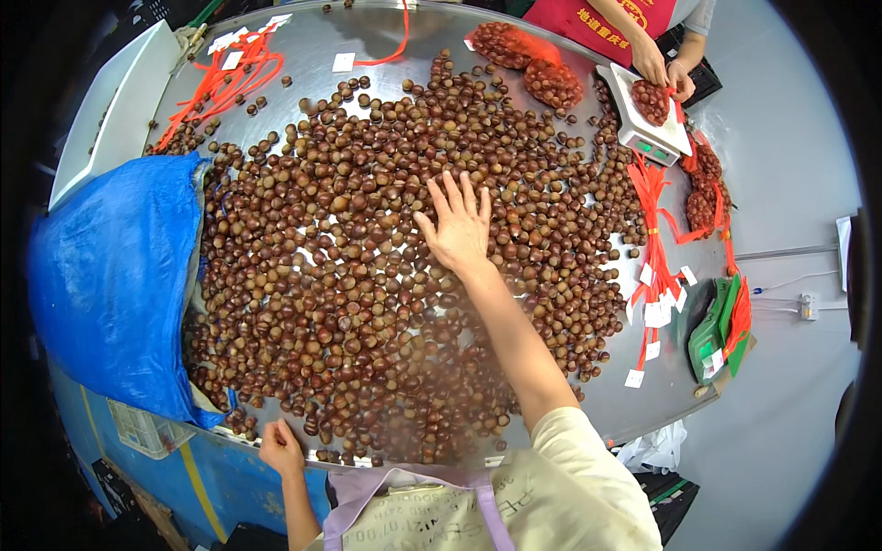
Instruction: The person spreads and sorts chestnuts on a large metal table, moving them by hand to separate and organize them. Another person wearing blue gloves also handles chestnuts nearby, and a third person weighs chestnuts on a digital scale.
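A broad layer of brown chestnuts (367, 248) covers the metal table (312, 60). My right hand (457, 225) lies palm down on them near the middle, its fingers spread and nothing gripped. At the near left edge of the table, my left hand (280, 448) is held with curled fingers, close to a few chestnuts. Whatever those fingers may hold is hidden. A blue sack (119, 275) lies on its side at the left, its mouth toward the chestnuts.
Across the table, a co-worker's hands (666, 73) hold a red net bag of chestnuts (650, 101) on a scale (648, 138). Filled net bags (551, 83) lie beside it. Red net strips with white tags (654, 239) hang right; a white bin (115, 106) stands far left.
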A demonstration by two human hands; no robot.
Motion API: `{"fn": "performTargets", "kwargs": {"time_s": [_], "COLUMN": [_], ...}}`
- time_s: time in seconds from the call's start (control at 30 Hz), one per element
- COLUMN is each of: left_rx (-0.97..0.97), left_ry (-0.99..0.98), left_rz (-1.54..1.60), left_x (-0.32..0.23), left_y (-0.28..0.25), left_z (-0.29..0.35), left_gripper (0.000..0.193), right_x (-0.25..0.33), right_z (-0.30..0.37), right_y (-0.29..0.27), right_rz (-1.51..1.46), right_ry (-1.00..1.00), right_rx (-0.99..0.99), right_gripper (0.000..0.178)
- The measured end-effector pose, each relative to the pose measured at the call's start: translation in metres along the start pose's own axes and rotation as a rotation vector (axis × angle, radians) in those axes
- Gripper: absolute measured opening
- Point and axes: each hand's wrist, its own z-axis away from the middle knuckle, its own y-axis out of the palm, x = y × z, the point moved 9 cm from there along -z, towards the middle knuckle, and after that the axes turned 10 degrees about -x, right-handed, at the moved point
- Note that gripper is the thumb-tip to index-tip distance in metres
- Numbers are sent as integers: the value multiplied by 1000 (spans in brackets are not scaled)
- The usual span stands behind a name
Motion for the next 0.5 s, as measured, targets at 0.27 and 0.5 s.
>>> {"fn": "performTargets", "kwargs": {"time_s": [0.27, 0.5], "left_rx": [-11, -3], "left_ry": [-1, 1], "left_rz": [11, -12], "left_x": [-1, -4], "left_y": [-2, -3], "left_z": [-1, -2], "left_gripper": [23, 24], "right_x": [-59, -103], "right_z": [-6, 2], "right_y": [-16, -27], "right_rz": [169, 93], "right_ry": [103, 231], "right_rx": [3, -46], "right_gripper": [59, 56]}}
